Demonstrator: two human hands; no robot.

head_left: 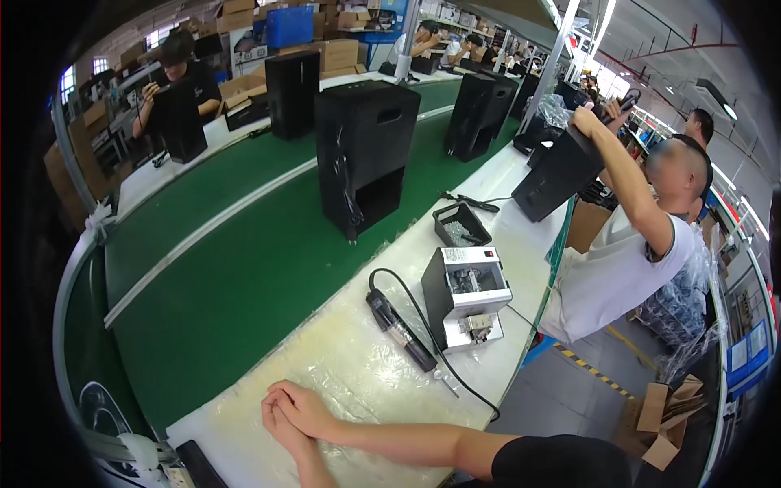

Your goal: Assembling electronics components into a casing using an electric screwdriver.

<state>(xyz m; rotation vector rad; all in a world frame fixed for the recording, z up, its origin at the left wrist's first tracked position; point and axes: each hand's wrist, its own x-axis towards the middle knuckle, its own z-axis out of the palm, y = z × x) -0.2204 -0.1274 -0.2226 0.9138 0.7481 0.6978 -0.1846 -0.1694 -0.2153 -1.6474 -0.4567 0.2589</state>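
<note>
Both hands clasped together, left hand (279,416) over right hand (303,409), resting on the plastic-covered table (358,382). Near them, an electric screwdriver (401,330) lying flat beside a grey screw feeder box (465,297). On the green conveyor belt (244,276) beyond, an upright black speaker cabinet (366,154).

Both hands (291,413) rest clasped together, empty.

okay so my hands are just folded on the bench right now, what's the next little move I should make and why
Probably reach your right hand forward to the electric screwdriver. Both hands are clasped together on the plastic-covered bench, your left hand included, and hold nothing. The screwdriver lies loose just ahead of them, beside the small screw feeder, and a black speaker cabinet stands on the green belt beyond it.
</note>
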